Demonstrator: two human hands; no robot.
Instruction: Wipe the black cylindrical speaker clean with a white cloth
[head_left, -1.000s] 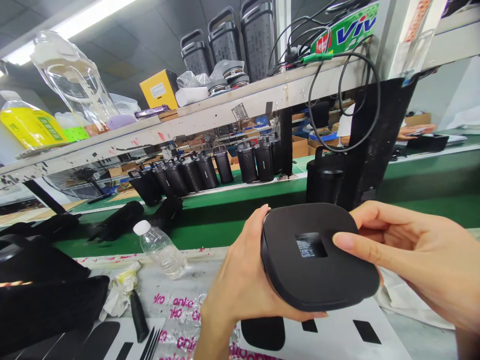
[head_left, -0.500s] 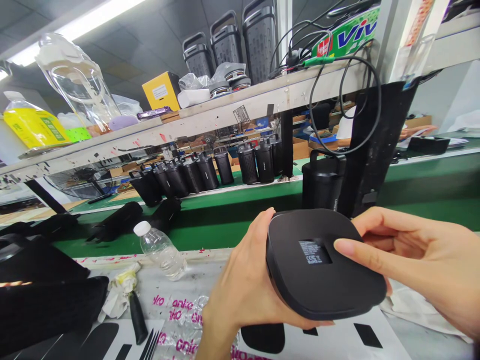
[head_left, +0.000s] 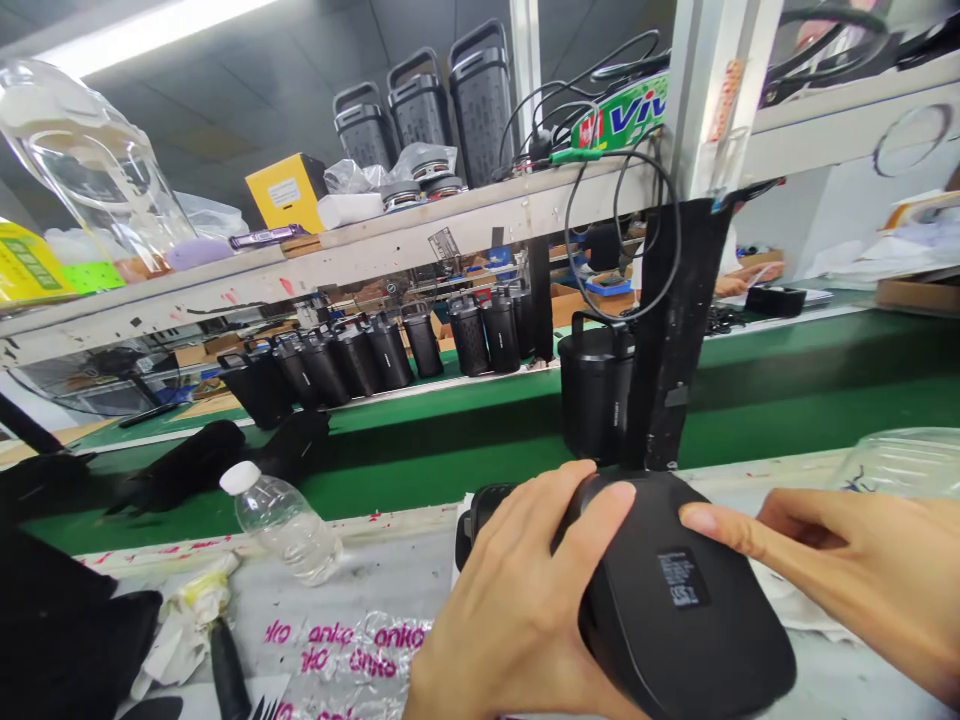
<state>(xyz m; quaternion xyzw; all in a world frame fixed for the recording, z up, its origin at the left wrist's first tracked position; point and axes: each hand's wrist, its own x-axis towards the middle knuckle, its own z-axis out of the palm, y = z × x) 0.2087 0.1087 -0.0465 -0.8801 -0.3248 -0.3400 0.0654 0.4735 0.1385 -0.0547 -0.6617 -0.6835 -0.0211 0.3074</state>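
Black-handled tool (head_left: pixel 227 670): one, on the bench, left of and nearer than the bottle, pale wrapping about its head

Clear bottle (head_left: pixel 281 525): one, white-capped, landmark for all places listed here

Printed film (head_left: pixel 352 640): pink lettering, nearer than the bottle and slightly right

Left hand (head_left: pixel 517 590): right of the bottle, clamped on the black unit, fingers across its body, a fingertip at the rim of the end face

Black unit (head_left: pixel 720 650): well right of the bottle, held tilted, end face showing a small printed label (head_left: pixel 684 578); by my estimate moderately heavy for its bulk, stiff in the shell, matt and a little slippery under dry fingertips, likelier to scuff than break; best hold, I judge, around the body walls just behind the rim, from opposite sides, fingers off the label

Right hand (head_left: pixel 862 560): farther right of the bottle, thumb tip at the end face, other fingers curled; from here I cannot tell whether they grip

Clear tub (head_left: pixel 907 460): far right of the bottle, beyond the unit

Changes against the earlier frame: left hand now lies over the unit's upper side, formerly cupping it from beside and below; unit now lower and tipped more steeply; tub newly in sight
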